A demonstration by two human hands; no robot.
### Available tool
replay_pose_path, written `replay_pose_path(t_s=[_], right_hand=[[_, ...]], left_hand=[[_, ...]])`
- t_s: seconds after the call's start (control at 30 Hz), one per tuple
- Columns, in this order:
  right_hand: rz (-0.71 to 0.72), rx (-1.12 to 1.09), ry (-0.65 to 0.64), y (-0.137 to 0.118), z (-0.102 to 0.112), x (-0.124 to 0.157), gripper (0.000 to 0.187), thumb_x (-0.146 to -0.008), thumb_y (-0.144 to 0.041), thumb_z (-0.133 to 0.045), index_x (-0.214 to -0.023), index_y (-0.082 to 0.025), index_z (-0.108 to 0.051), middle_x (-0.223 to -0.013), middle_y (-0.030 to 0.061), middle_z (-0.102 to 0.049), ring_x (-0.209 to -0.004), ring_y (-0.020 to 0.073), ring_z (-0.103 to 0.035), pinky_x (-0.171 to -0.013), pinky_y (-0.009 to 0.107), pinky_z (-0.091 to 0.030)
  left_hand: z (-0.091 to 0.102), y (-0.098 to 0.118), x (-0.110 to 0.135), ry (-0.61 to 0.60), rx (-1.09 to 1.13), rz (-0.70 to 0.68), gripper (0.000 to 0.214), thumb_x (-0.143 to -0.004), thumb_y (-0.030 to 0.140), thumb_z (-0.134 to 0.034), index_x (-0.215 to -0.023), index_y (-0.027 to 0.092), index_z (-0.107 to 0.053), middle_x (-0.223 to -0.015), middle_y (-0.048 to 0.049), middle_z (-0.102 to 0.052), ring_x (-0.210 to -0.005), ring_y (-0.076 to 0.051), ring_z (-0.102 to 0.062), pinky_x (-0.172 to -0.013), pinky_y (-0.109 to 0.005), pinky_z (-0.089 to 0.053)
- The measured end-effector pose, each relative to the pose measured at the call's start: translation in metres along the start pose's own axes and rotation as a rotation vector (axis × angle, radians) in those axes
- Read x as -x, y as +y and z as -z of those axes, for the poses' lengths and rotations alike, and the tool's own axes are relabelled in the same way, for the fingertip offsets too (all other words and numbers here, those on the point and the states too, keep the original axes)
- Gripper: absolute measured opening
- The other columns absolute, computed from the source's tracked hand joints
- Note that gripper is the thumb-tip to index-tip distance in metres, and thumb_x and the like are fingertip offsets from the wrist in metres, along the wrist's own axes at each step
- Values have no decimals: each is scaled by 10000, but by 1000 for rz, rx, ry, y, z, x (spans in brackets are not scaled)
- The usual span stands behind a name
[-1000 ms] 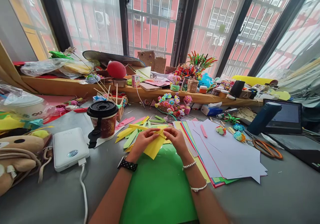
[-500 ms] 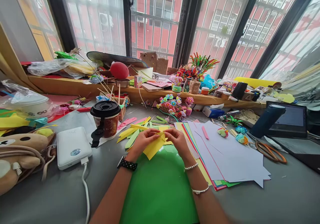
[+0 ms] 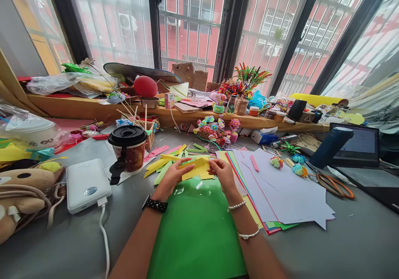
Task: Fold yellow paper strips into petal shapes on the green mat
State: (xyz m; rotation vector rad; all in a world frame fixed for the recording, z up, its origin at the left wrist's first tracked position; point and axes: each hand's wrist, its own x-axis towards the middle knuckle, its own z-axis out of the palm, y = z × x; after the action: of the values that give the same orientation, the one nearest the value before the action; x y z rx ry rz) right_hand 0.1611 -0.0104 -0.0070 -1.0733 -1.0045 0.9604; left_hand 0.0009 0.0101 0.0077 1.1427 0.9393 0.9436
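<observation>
Both of my hands hold a folded yellow paper piece (image 3: 199,167) just above the far end of a glossy green sheet (image 3: 196,233) on the grey table. My left hand (image 3: 173,176) pinches its left side, with a black watch on that wrist. My right hand (image 3: 222,173) grips its right edge, fingers closed, with bead bracelets on the wrist. Yellow, green and pink paper strips (image 3: 162,162) lie scattered just beyond the hands.
A lidded coffee cup (image 3: 128,147) and a white power bank (image 3: 87,184) with cable stand at left, a plush toy (image 3: 21,196) further left. A stack of white and coloured sheets (image 3: 280,187) lies right, with scissors (image 3: 333,184), a dark bottle (image 3: 328,146) and a laptop (image 3: 358,144). Craft clutter fills the windowsill (image 3: 77,106).
The yellow paper was turned up and flattened: its point no longer hangs down over the green sheet. My left hand shifted to its left side.
</observation>
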Motion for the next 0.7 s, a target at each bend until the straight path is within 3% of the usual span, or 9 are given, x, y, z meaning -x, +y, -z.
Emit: replay_pose_path(t_s=[0.17,0.27,0.37,0.43,0.57,0.7], right_hand=[[-98,20,-127,-5,2,1,305,-543,-391,-658,-677,-124,-596,-613,12,-586,-539,121,-565,-513,260,-481],[-60,163,-242,-8,9,0,269,-570,-384,-637,-655,-129,-625,-616,18,-600,-563,123,-559,-505,234,-447],[-19,269,-303,-7,14,-3,255,-604,-388,-606,-653,-142,-653,-613,19,-616,-570,128,-550,-513,230,-416],[2,270,-246,-4,14,-5,258,-600,-392,-608,-642,-142,-654,-614,23,-619,-574,132,-545,-522,233,-407],[25,186,-8,1,6,-4,302,-601,-427,-590,-641,-130,-627,-585,22,-588,-504,108,-487,-460,219,-367],[53,117,45,3,-7,1,303,-620,-438,-565,-623,-137,-597,-559,6,-549,-468,86,-431,-440,213,-350]], left_hand=[[2,-3,-2,131,-159,-90,601,-500,293,-725,-1036,148,-493,-741,-40,-635,-607,-151,-598,-531,-225,-451],[4,0,-1,90,-288,-154,582,-484,288,-724,-1015,157,-522,-699,-15,-626,-608,-157,-593,-543,-232,-452],[3,2,0,33,-261,-141,612,-473,277,-729,-1032,157,-510,-673,-6,-620,-590,-160,-593,-541,-242,-457],[1,2,0,59,-135,-117,654,-492,278,-727,-1077,161,-458,-693,-9,-618,-594,-151,-596,-556,-243,-464],[-12,0,1,119,162,-61,627,-530,275,-721,-1064,178,-408,-681,17,-585,-622,-116,-597,-664,-254,-479],[-28,-7,2,6,126,-58,526,-478,243,-750,-906,142,-460,-737,-16,-606,-694,-157,-603,-688,-287,-476]])
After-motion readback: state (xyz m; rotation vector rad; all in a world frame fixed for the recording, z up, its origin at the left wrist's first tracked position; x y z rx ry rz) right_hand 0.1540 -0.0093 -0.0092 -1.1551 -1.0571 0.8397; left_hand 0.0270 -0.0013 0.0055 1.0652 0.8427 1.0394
